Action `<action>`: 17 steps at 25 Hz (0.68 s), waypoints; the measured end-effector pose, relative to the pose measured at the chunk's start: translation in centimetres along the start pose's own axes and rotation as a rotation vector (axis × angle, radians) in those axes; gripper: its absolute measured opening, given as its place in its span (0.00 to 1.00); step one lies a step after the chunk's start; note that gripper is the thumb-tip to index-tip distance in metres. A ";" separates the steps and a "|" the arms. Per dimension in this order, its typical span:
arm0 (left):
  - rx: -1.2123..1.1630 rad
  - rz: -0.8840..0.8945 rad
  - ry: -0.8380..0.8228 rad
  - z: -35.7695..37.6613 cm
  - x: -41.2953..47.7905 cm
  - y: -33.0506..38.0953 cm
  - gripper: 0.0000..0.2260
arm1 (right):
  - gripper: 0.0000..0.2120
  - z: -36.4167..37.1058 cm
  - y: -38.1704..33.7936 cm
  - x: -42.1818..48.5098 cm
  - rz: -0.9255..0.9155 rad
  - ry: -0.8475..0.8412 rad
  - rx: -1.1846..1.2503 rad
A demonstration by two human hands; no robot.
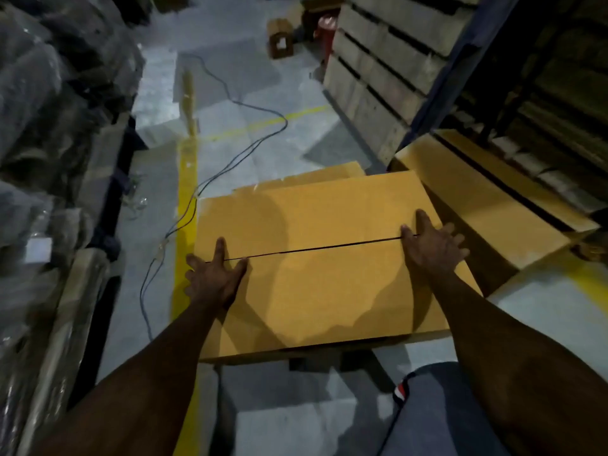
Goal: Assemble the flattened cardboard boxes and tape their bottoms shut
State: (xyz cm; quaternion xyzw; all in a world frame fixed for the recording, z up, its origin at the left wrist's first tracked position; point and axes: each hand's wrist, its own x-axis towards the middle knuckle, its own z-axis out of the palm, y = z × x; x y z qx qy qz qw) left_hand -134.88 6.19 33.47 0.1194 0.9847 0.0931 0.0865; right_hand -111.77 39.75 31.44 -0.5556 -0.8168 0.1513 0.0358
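Listing first what cannot be read: the underside of the cardboard box [322,291] is hidden beneath its top flaps. The outer fingers [457,240] of my right hand reach to its right edge. The wrapped bundles [49,93] well to the left of my left fingers are dim and blurred, so I cannot tell what they hold.

- Left hand [214,278] – fingers straight and spread, palm flat on the box top at the left end of the seam [322,246]; nothing gripped.
- Right hand [434,248] – fingers likewise apart and flat, pressing at the seam's right end, thumb and forefinger either side of it.
- Box – directly under both palms; smooth tan board, rectangular, two flaps meeting in a thin dark slit that runs from fingers to fingers.
- Second box [473,205] – same board, just beyond my right fingers; whether the two touch I cannot tell.
- Cable [230,153] – thin, dark, looping over grey floor beyond my left fingers.
- Yellow line [186,199] – painted stripe, just left of them.
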 end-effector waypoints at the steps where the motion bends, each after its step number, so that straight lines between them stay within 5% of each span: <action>1: 0.000 -0.006 -0.021 0.9 0.1 -0.6 0.38 | 0.28 1.4 0.0 0.2 -0.011 -0.021 -0.003; 9: 0.008 0.010 -0.279 10.0 3.4 -0.5 0.44 | 0.32 8.8 0.6 5.2 -0.150 -0.091 -0.179; 14: 0.225 0.312 -0.594 16.8 2.2 5.3 0.51 | 0.36 11.9 -0.2 4.3 -0.402 -0.443 -0.423; 17: 0.259 0.415 -0.586 18.9 0.9 6.5 0.51 | 0.38 12.6 -0.3 3.4 -0.552 -0.561 -0.500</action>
